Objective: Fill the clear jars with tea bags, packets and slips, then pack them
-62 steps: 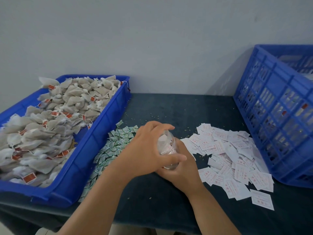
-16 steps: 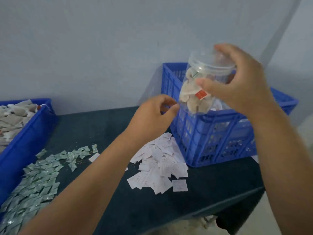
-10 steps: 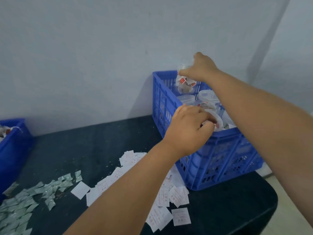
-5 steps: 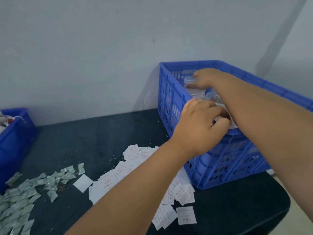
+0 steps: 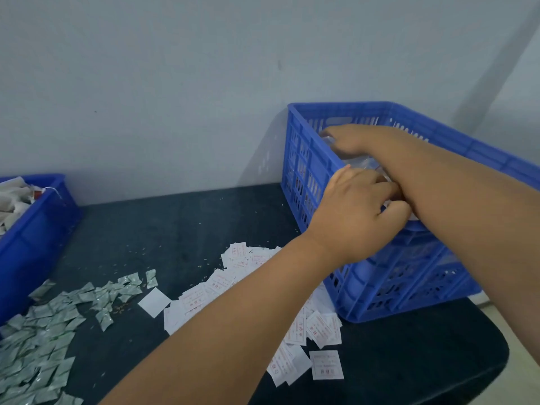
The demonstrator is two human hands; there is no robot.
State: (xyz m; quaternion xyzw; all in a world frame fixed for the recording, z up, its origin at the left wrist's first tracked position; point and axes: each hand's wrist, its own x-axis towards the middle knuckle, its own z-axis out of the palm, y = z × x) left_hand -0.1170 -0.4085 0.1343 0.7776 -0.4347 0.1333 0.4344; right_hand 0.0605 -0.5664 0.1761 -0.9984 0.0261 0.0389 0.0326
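1. The right hand (image 5: 349, 143) lay upon the clear jars (image 5: 363, 164) inside the blue crate (image 5: 380, 287); its grip could not be determined
2. The left hand (image 5: 358, 211) was curled at the crate's near wall, contents hidden
3. Slips (image 5: 324, 328) and packets (image 5: 43, 331) lay on the surface (image 5: 175, 223)

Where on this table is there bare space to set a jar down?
Bare cloth on the table at the back, between the blue tray and the blue crate. Another patch at the front right corner, before the crate. Crowded: green packets front left, white slips in the middle.
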